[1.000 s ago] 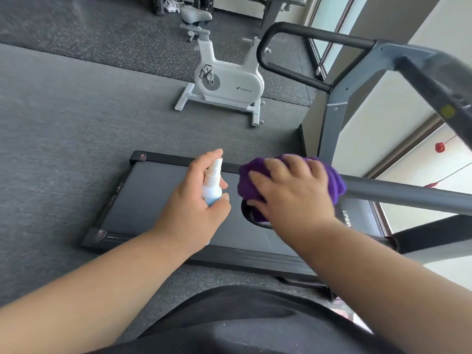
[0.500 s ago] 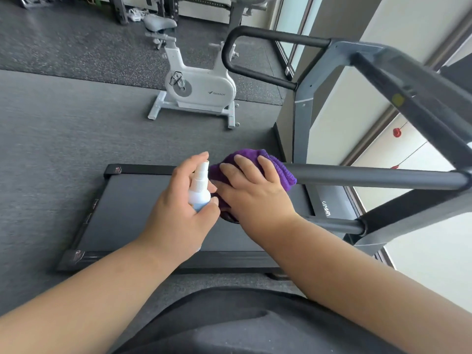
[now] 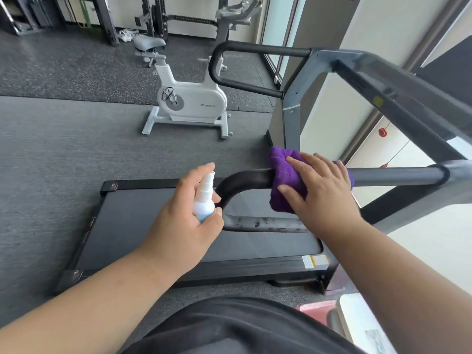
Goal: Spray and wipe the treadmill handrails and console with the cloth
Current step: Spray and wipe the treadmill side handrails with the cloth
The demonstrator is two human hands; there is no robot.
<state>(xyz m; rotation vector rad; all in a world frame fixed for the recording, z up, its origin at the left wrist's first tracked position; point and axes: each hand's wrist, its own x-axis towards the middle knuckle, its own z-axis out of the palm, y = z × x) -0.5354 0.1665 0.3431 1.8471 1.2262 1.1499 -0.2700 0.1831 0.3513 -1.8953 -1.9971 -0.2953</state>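
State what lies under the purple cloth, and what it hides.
The purple cloth drapes over the near handrail, pressed by the right hand. The bar shows on either side; the stretch beneath is covered, so its condition cannot be seen.

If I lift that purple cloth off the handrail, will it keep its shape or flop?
The purple terry cloth likely flops: it drapes over the grey tubular handrail under the right hand, following its curve. It looks soft and bunched, so probably light. Its fuzzy pile should grip rather than slip.
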